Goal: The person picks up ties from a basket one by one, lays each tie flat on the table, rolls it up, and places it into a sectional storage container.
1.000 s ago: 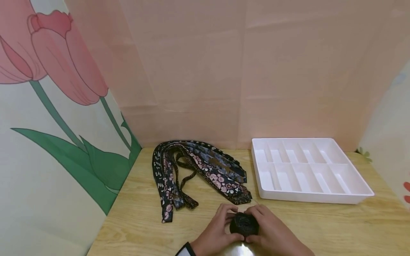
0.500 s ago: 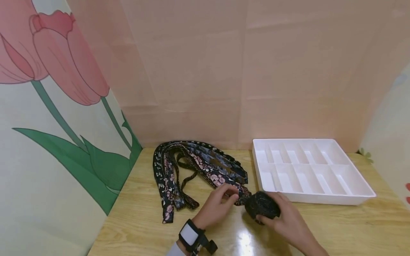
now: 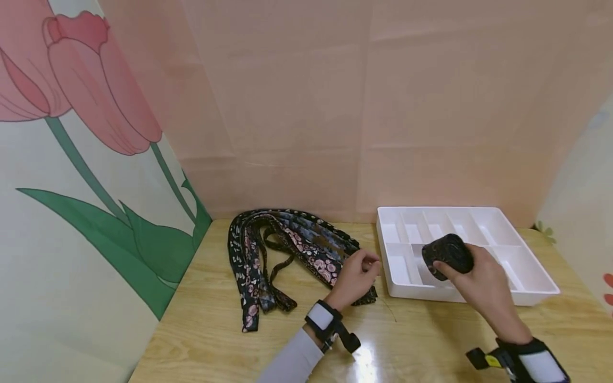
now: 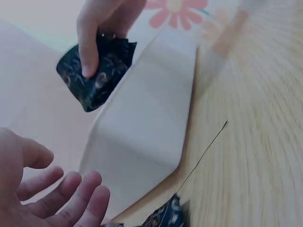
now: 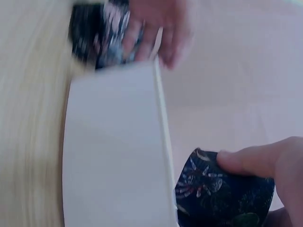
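Gripping a rolled tie (image 3: 447,255) over the white tray (image 3: 536,290), the right hand (image 3: 471,276); at 9 o'clock, the left hand (image 3: 356,276) rests loosely curled, holding nothing, on the tie pile (image 3: 287,247).

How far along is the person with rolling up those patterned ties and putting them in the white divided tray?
One dark patterned tie is already rolled. The right hand grips it above the white plastic divided tray, not yet set into a compartment. The visible compartments look bare. The left hand hovers, fingers relaxed, over the pile of unrolled floral ties on the wooden table, which remain to do.
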Motion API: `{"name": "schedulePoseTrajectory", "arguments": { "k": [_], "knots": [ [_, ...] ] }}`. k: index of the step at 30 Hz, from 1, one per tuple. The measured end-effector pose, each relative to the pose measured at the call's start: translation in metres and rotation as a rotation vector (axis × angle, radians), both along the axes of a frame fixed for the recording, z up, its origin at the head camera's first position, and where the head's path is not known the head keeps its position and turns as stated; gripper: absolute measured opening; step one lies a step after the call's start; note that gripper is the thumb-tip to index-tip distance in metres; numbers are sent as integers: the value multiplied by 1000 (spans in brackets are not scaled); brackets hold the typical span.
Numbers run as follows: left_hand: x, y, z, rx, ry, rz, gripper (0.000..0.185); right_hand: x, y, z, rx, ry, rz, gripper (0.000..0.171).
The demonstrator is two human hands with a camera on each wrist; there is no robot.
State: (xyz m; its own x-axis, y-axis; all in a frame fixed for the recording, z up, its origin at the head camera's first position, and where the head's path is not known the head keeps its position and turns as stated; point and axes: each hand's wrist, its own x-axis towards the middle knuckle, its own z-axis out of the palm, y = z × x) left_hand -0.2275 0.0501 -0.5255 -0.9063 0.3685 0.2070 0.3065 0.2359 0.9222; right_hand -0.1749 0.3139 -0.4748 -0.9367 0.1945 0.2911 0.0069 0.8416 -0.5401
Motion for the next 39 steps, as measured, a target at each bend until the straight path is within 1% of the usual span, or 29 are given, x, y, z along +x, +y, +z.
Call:
{"name": "schedulePoseTrajectory", "arguments": {
  "k": [2,5,7,9,11,15,17,23,25,28,34,39],
  "knots": [
    [0,8,1,-7,-40,-5,22,-5,12,-4,17,-4,-44,90],
    [0,18,0,-19,-74,-18,34,-11,25,-10,44,-11,-95,94],
    [1,23,-1,-31,-72,-18,40,-12,31,-16,65,-13,-114,94],
    [2,27,-1,-51,-59,-9,43,-13,35,-21,81,-1,-125,93],
    [2,30,-1,-78,-41,9,43,-14,35,-27,92,22,-128,89],
    [2,32,-1,-105,-25,16,42,-15,30,-33,103,82,-118,78],
    [2,32,-1,-107,-28,16,42,-15,28,-33,114,83,-107,77],
    [5,31,3,-116,-35,17,42,-12,29,-26,147,9,-42,88],
    [6,31,4,-118,-41,21,41,-12,29,-24,158,6,-20,86],
    [6,30,6,-123,-51,30,39,-11,29,-23,166,-11,-15,83],
    [7,31,6,-129,-57,42,37,-8,29,-24,136,-60,-30,79],
    [7,31,7,-131,-58,38,37,-10,29,-24,172,-88,-36,79]
  ]
}}
